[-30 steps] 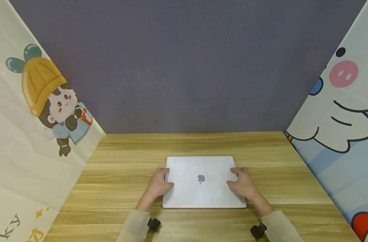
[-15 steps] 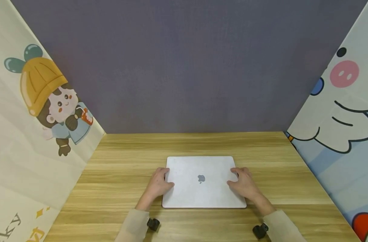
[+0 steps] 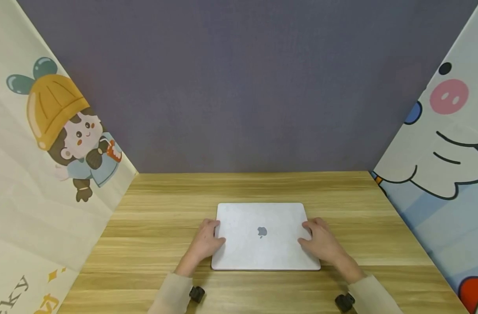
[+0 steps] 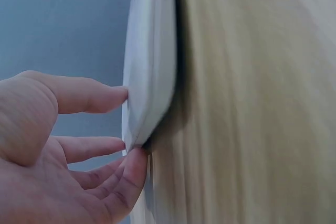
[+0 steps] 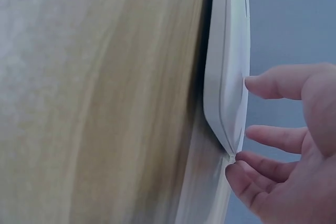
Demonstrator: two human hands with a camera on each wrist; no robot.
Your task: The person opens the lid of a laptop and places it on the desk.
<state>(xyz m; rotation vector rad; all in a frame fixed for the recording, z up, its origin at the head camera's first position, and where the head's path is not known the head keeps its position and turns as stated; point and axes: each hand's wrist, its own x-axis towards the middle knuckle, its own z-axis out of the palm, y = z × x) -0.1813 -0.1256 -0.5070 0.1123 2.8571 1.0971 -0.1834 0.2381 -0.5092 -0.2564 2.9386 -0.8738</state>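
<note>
So there's a silver MacBook (image 3: 268,250) lying lid down on a wood-grain table (image 3: 250,187), pretty much centred, long sides running left to right. The grey Apple logo (image 3: 262,232) on top reads upside down from where the person sits

Both hands are on it, one per short side. Left hand (image 3: 206,239) has the left edge pinched: thumb laid on the lid, the other fingers curled in at the side, and in the left wrist view one fingertip is tucked right up against the lower rim. Right hand (image 3: 323,242) mirrors that on the right edge, thumb tip on the lid and fingertips bunched at the rim, so I'd call both grips clamped on the laptop. Can't tell whether any fingertips actually go underneath

Each wrist has a little black camera (image 3: 197,294) by the cuff, and the sleeves (image 3: 170,294) are beige. Behind the table there's a plain dark grey panel (image 3: 247,87), with a cream backdrop (image 3: 19,196) on the left showing a cartoon kid in a yellow hat, and a white-and-blue backdrop (image 3: 448,152) on the right with a pink-snouted character
</note>
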